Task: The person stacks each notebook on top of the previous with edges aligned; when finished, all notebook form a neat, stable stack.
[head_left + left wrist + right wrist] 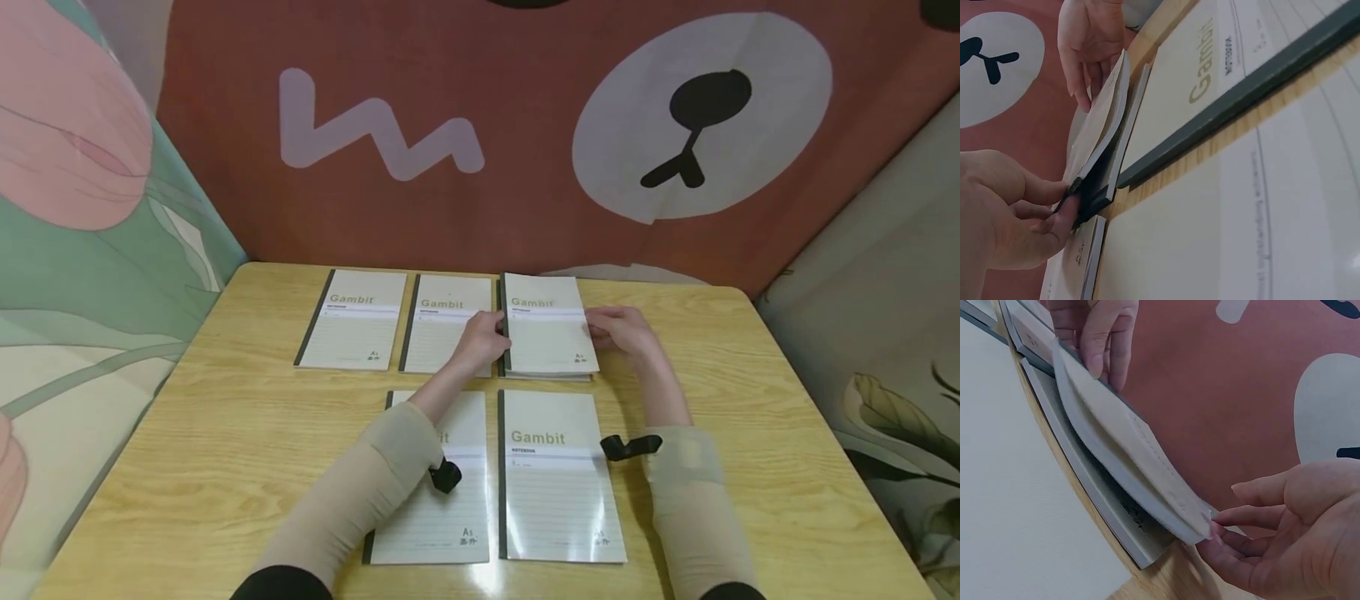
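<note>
While both grip its edges, the notebook (547, 333) sits between left hand (483, 337) and right hand (622, 329).

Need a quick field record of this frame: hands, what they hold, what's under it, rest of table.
left hand: pinches the spine edge of the top notebook
right hand: holds the opposite edge
top notebook: lifted at both edges, bowed
under it: another notebook, flat
rest: four more Gambit notebooks, two rows
table: light wood

Bare table (750, 400) right of notebooks (558, 475)
</note>
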`<state>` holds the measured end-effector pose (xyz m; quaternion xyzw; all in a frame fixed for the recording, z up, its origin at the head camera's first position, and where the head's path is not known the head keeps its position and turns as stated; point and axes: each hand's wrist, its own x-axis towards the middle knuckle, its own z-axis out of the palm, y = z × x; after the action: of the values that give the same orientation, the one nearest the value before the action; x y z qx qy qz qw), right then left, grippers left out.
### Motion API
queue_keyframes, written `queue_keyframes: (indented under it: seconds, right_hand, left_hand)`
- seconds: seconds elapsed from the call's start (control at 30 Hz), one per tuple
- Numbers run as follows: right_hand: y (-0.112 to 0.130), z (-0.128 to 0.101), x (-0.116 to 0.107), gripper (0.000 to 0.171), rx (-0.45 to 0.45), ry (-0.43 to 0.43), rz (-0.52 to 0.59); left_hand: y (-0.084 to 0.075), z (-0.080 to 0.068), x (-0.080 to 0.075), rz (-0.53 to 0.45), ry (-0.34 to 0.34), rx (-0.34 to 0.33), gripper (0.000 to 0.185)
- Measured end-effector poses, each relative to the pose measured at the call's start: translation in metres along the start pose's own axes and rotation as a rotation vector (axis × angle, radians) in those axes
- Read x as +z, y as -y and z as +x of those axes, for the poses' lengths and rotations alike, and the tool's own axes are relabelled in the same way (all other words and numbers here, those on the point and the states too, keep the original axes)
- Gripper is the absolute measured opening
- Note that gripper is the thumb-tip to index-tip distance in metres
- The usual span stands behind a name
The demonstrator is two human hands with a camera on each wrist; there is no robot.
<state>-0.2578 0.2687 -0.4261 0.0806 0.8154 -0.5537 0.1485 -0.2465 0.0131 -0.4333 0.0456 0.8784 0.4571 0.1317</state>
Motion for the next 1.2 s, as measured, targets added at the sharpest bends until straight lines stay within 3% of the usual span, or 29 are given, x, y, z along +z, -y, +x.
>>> queue_keyframes:
  seconds: [0.37,0.63,0.83,1.2]
  right_hand:
    - [0.007,-0.002,0.006,0.050,0.012,0.022,0.026]
    - [0.010,-0.005,0.008,0.051,0.020,0.025,-0.016]
    - [0.011,-0.005,0.008,0.051,0.027,0.024,-0.035]
    - [0.010,-0.006,0.010,0.051,0.041,0.042,-0.066]
  left_hand:
    - [-0.002,-0.003,0.001,0.145,-0.073,0.032,0.057]
    - [-0.005,-0.003,0.001,0.092,-0.037,-0.027,0.052]
    - [-0.008,-0.004,-0.002,0.044,-0.056,-0.068,0.049]
    - [-0.002,-0.003,-0.001,0.010,-0.040,-0.066,0.047]
